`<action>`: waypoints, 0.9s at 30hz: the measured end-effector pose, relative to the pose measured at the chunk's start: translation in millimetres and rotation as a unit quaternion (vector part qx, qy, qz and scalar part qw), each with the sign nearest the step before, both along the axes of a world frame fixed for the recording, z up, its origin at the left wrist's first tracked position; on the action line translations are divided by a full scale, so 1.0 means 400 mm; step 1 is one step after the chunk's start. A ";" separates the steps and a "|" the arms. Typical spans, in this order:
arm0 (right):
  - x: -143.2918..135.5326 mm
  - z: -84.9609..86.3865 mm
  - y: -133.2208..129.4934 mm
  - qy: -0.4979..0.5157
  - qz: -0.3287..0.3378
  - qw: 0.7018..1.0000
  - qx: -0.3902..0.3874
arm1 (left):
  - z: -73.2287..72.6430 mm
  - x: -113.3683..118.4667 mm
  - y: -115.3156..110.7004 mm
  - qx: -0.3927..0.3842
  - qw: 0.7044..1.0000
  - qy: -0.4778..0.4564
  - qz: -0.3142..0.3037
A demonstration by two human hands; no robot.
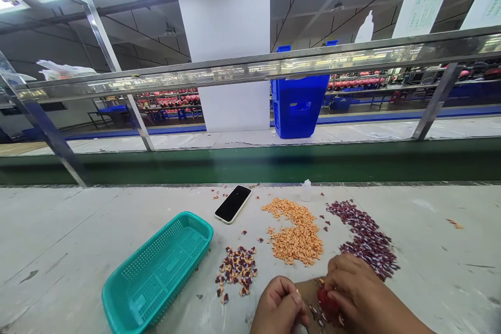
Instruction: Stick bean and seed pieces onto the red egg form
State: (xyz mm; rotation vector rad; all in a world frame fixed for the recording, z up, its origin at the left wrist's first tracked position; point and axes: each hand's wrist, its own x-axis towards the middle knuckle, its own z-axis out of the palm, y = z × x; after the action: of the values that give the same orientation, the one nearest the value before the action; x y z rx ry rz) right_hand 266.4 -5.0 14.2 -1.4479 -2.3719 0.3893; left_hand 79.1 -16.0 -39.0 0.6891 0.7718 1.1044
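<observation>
My left hand point(278, 305) is closed in a pinch at the bottom centre, with a tiny pale bit at its fingertips that is too small to name. Right beside it, my right hand point(352, 287) has its fingers closed round a red object point(327, 302) over a brown sheet point(309, 292) with small dark pieces on it. Above the hands lies a pile of small orange pieces point(299, 240). Dark red pieces point(368, 237) form another pile behind my right hand. To the left of my left hand are two-coloured orange and dark red pieces point(237, 271).
A long green basket point(156, 271) stands on the left of the table. Behind the piles are a phone point(234, 204) and a small clear bottle point(306, 191). A metal rail point(235, 70) crosses ahead, with a blue crate point(299, 107) beyond the green strip point(242, 165).
</observation>
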 end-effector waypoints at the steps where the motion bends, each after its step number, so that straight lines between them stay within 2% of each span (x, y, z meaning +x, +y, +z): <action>1: -0.003 0.004 -0.001 -0.005 0.000 1.000 0.000 | -0.001 0.000 0.000 0.002 1.000 -0.001 -0.002; 5: -0.008 0.014 -0.003 0.024 -0.002 1.000 0.001 | 0.016 -0.002 -0.004 -0.001 0.999 0.034 -0.013; 10: -0.029 0.026 -0.028 0.196 -0.026 0.980 -0.030 | 0.047 0.003 -0.017 -0.006 0.998 0.034 -0.051; 14: -0.051 0.024 -0.050 0.280 -0.028 0.959 -0.035 | 0.044 0.010 -0.024 0.018 0.997 -0.004 -0.075; 19: -0.058 0.010 -0.053 0.307 -0.023 0.951 -0.023 | 0.034 0.011 -0.028 0.021 0.995 -0.052 -0.088; 27: -0.067 0.010 -0.056 0.306 -0.019 0.952 -0.016 | 0.044 0.016 -0.033 0.005 0.993 -0.087 -0.079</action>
State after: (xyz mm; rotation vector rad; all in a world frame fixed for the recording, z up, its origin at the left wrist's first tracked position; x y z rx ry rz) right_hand 239.7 -27.3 18.3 -1.1614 -1.8397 0.7469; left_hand 85.3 -29.2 -21.2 0.6420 0.5527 1.0101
